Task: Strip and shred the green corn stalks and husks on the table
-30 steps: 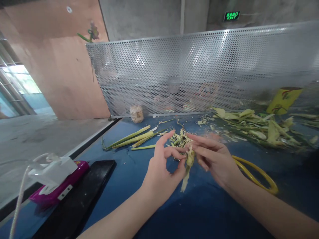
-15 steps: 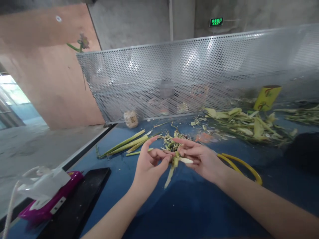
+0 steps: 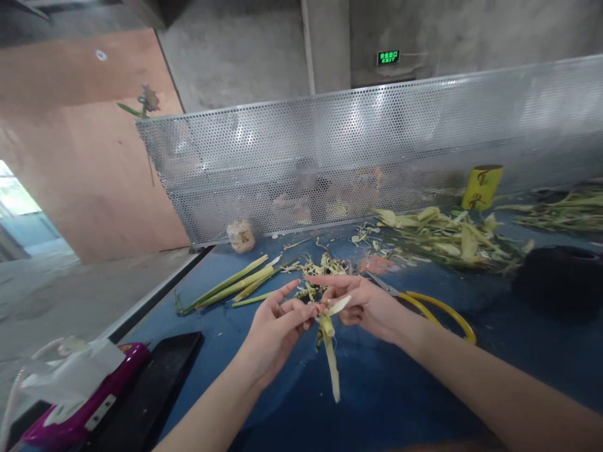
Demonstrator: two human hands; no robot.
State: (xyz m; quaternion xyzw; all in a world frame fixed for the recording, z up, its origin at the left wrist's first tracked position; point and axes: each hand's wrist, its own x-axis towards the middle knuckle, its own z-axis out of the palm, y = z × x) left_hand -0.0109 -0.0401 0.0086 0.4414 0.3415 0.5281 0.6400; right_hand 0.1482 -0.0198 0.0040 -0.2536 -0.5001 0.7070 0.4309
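At 6 o'clock, a papery, fibrous look is shown by the plant strip [image 3: 327,326]. The surface [image 3: 282,402] is finished smooth. At 12, shiny perforated metal is seen in the screen [image 3: 277,150]; at 4, smooth plastic in the scissor handles [image 3: 461,317]; at 8, glossy plastic in the magenta block [image 3: 128,367].

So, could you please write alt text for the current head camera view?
A person's left hand and right hand hold a pale stalk with loose strips over a blue table. Beyond them lie green stalks, plant scraps and a heap of husks; yellow-handled scissors lie partly behind the right forearm.
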